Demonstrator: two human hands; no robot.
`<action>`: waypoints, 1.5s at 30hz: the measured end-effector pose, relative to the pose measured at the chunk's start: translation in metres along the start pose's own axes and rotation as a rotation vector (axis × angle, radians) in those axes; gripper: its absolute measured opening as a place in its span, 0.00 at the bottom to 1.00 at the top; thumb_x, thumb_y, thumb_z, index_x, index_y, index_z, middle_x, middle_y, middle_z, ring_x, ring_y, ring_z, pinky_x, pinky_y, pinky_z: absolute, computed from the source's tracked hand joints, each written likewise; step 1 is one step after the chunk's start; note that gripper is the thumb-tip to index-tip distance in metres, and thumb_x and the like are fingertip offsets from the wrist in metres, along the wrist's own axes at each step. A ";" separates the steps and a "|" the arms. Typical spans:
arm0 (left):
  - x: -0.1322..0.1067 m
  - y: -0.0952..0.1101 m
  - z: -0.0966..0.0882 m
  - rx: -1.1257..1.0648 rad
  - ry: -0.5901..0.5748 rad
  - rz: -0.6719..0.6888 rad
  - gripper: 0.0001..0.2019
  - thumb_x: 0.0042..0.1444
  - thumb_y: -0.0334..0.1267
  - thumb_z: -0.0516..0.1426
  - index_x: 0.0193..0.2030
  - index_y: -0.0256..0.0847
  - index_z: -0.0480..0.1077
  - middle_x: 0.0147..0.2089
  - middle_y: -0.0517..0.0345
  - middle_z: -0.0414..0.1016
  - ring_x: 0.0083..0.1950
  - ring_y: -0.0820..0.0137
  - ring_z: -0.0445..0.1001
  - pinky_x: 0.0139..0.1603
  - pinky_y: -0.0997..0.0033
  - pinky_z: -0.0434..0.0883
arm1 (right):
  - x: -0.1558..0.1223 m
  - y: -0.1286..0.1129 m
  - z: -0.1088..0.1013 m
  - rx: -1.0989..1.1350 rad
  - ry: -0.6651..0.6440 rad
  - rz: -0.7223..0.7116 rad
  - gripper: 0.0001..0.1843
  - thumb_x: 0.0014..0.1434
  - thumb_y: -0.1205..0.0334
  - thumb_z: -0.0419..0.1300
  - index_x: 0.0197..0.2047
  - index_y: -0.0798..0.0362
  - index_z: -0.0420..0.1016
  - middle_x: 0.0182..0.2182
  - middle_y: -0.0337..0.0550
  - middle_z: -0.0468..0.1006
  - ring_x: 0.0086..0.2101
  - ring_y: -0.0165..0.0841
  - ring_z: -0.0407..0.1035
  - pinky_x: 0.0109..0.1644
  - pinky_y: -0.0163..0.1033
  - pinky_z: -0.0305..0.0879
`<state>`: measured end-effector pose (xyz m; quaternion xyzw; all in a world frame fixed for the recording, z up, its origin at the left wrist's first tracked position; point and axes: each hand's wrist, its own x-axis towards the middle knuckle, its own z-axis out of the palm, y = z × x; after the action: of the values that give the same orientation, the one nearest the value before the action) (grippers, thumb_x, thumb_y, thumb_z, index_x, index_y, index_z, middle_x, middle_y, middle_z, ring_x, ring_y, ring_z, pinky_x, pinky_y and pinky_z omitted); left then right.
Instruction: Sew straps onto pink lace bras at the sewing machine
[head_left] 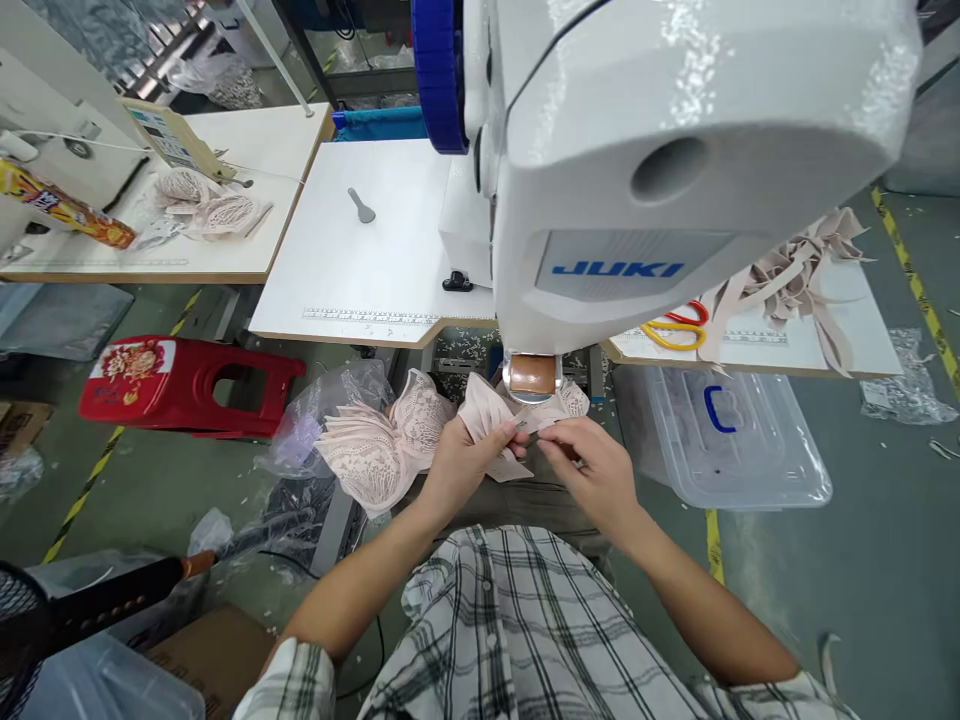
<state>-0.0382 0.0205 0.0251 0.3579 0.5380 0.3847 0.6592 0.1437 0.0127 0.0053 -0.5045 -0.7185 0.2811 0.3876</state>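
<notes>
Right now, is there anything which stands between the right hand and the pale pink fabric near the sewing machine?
Nothing visible does: the right hand is right at the edge of the pale pink fabric, which the left hand holds. The sewing machine stands beyond both hands, not between them.

The left hand [474, 450] and right hand [592, 465] nearly meet, each in a pinch. The bare left forearm [375, 575] and right forearm [701, 597] slant inward.
</notes>
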 end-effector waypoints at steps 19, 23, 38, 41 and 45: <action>-0.001 -0.016 -0.001 0.231 -0.027 0.237 0.11 0.54 0.42 0.63 0.28 0.36 0.76 0.27 0.56 0.79 0.29 0.69 0.75 0.33 0.72 0.72 | 0.019 0.001 0.002 0.161 -0.175 0.064 0.05 0.54 0.69 0.60 0.27 0.52 0.72 0.24 0.36 0.71 0.23 0.25 0.61 0.27 0.32 0.57; -0.001 -0.016 -0.002 0.230 -0.081 0.283 0.10 0.54 0.41 0.63 0.28 0.36 0.77 0.27 0.54 0.81 0.29 0.66 0.78 0.33 0.70 0.74 | 0.025 -0.001 -0.007 0.157 -0.302 0.055 0.06 0.53 0.70 0.57 0.27 0.53 0.72 0.25 0.37 0.70 0.25 0.26 0.62 0.29 0.32 0.56; 0.011 -0.012 -0.007 0.583 -0.045 0.286 0.11 0.57 0.43 0.58 0.29 0.38 0.71 0.26 0.60 0.71 0.29 0.71 0.67 0.32 0.72 0.65 | 0.019 0.013 -0.009 0.220 -0.347 0.252 0.07 0.57 0.59 0.59 0.32 0.52 0.76 0.29 0.41 0.76 0.29 0.30 0.67 0.34 0.36 0.61; 0.014 -0.006 -0.010 0.596 -0.093 0.255 0.12 0.59 0.44 0.56 0.30 0.38 0.70 0.25 0.59 0.71 0.29 0.71 0.68 0.32 0.72 0.65 | 0.020 0.018 -0.018 0.302 -0.334 0.337 0.12 0.60 0.55 0.57 0.39 0.52 0.78 0.36 0.45 0.81 0.33 0.33 0.72 0.37 0.38 0.66; 0.016 0.003 -0.008 0.565 -0.156 0.253 0.11 0.60 0.43 0.55 0.32 0.39 0.70 0.27 0.60 0.70 0.30 0.71 0.67 0.32 0.72 0.65 | 0.020 0.016 -0.027 0.190 -0.292 0.365 0.08 0.59 0.57 0.57 0.39 0.51 0.74 0.32 0.40 0.78 0.26 0.29 0.65 0.29 0.35 0.60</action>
<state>-0.0448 0.0360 0.0192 0.6192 0.5226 0.2702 0.5201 0.1702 0.0375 0.0131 -0.5413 -0.6341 0.4827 0.2683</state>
